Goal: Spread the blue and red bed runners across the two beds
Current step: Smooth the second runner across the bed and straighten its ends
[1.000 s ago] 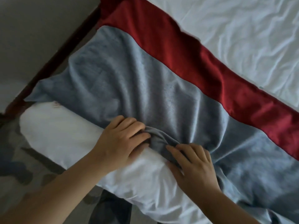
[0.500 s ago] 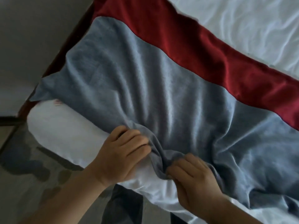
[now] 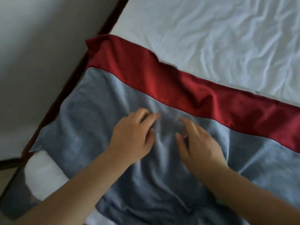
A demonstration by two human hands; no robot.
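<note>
Letting go, the left hand and right hand move up, lying open and flat on the blue runner.

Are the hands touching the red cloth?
No, the left hand and the right hand both rest on the blue runner, with the red runner lying apart beyond them.

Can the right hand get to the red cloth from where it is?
Probably yes. The right hand rests on the blue runner, and the red runner lies just beyond it, with nothing but cloth between.
</note>
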